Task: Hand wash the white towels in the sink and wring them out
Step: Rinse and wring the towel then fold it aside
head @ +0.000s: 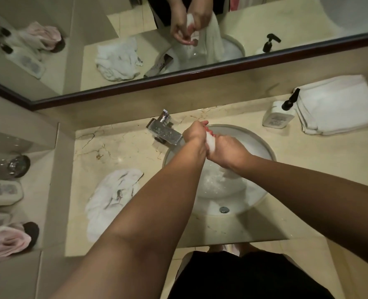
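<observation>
Both hands are closed around a single white towel (211, 143) held above the sink (265, 147): the left hand (195, 132) grips its upper end, and the right hand (226, 151), touching the left and just nearer the body, grips the section below. The rest of the towel hangs down from the right hand into the basin, where its lower end lies in foamy water (the mirror reflection shows the hanging length more plainly than the direct view). Judged from this grip, the step in hand is rubbing or wringing a short section between the fists. The wet cloth is expected to be soft, limp and heavier than when dry, with a soapy surface that may slip through a loose grasp; it carries no risk of breakage. Hold should be taken with full fists set close together on a bunched section, then shifted along the length in stages. A crumpled towel (112, 197) lies on the counter to the left of the left forearm; whether it is washed cannot be told. Folded towels (338, 104) and a pump bottle (279, 114) stand beyond and to the right of the right hand, and the tap (165, 131) sits just left of the left hand.
</observation>
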### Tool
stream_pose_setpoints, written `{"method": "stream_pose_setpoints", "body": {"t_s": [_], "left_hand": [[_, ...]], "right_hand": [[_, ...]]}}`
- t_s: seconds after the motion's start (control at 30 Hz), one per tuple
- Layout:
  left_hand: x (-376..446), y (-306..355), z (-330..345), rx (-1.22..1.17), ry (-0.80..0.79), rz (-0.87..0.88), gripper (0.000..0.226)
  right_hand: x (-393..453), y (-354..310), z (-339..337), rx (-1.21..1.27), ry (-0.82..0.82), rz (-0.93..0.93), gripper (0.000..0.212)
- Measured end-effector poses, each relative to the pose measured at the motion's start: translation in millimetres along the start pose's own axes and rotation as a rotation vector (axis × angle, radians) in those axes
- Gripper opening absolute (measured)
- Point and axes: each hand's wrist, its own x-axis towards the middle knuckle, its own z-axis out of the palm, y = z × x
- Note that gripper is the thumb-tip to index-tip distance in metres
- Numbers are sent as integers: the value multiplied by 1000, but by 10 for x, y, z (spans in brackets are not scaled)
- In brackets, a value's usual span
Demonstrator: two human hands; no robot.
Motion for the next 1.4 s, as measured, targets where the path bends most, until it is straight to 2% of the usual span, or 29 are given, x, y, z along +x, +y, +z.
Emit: {"method": "stream_pose_setpoints", "body": {"t_s": [0.1, 0.2, 0.27, 0.33, 0.4, 0.43, 0.5, 0.6, 0.67, 0.73, 0.8, 0.83, 0.87, 0.93, 0.97, 1.0, 1.07, 1.13, 1.17, 1.27, 1.37, 1.4], "left_hand": [[1, 16, -57, -44, -28, -37, 23], [-41, 59, -167, 2, -234, -11, 16], [-131, 86, -273, 70, -399, 57, 46], [-266, 31, -378, 2, -577, 42, 81], [-473, -68, -451, 18, -679, 10, 91], [-589, -104, -476, 59, -698, 3, 86], [-717, -108, -513, 166, -753, 15, 72], [-688, -6, -575, 338, -845, 105, 69], [-688, 76, -601, 297, -857, 88, 40], [-738, 154, -590, 144, -894, 9, 16], [-767, 206, -552, -34, -932, -18, 8], [-781, 241, -529, -122, -933, -29, 7], [-792, 281, -505, -201, -912, -36, 8], [-794, 387, -450, -309, -869, -34, 13], [-783, 441, -448, -328, -840, -22, 14], [-748, 479, -450, -317, -802, -6, 15], [-653, 530, -437, -271, -732, 25, 14], [-557, 551, -406, -221, -605, 52, 10], [-519, 543, -387, -172, -539, 65, 9], [-372, 446, -313, -45, -298, 78, 15], [-288, 314, -246, 7, -72, 105, 48], [-275, 269, -198, 7, -19, 122, 47]], "right_hand": [[-71, -32, -55, -72, 32, 4, 28], [-185, -74, -215, -4, 36, 16, 35], [-248, -91, -356, 214, 22, 18, 36], [-326, -150, -535, 530, 14, 29, 32], [-387, -264, -691, 829, -3, 64, 23], [-394, -318, -754, 940, -16, 96, 19], [-375, -395, -904, 1038, -57, 150, 29], [-316, -428, -1083, 756, -2, 15, 40], [-219, -417, -1195, 648, 58, -61, 55], [-131, -388, -1211, 848, -86, -39, 71], [-110, -352, -1097, 1069, -308, 66, 76], [-105, -338, -1016, 1127, -357, 92, 75], [-101, -327, -935, 1238, -384, 113, 71], [-56, -291, -787, 1580, -594, 149, 66], [-83, -309, -770, 1654, -671, 172, 70], [-101, -274, -756, 1633, -752, 127, 78], [-185, -133, -767, 1430, -886, -8, 92], [-237, -27, -800, 1303, -972, -18, 90], [-234, 0, -810, 1243, -938, 7, 85], [-184, -45, -801, 952, -691, 20, 53], [-235, -133, -771, 649, -489, -32, 36], [-221, -108, -732, 611, -432, -36, 35]]}}
